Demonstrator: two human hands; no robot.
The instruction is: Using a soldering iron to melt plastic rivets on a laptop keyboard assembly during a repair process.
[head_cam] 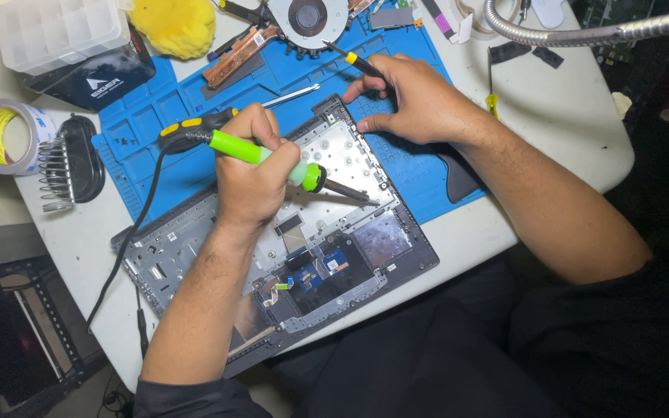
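— What is gripped by the left hand (251,174)?
— A green soldering iron (272,159), its tip set on the laptop case (365,248) lying on the blue mat (149,116).
— And the right hand (420,101)?
— Fingers curled, pressed against the case's far edge.

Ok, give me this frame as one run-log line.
left hand: holds green soldering iron, tip on laptop shell | right hand: steadies shell's far edge, screwdriver beneath | base: blue mat
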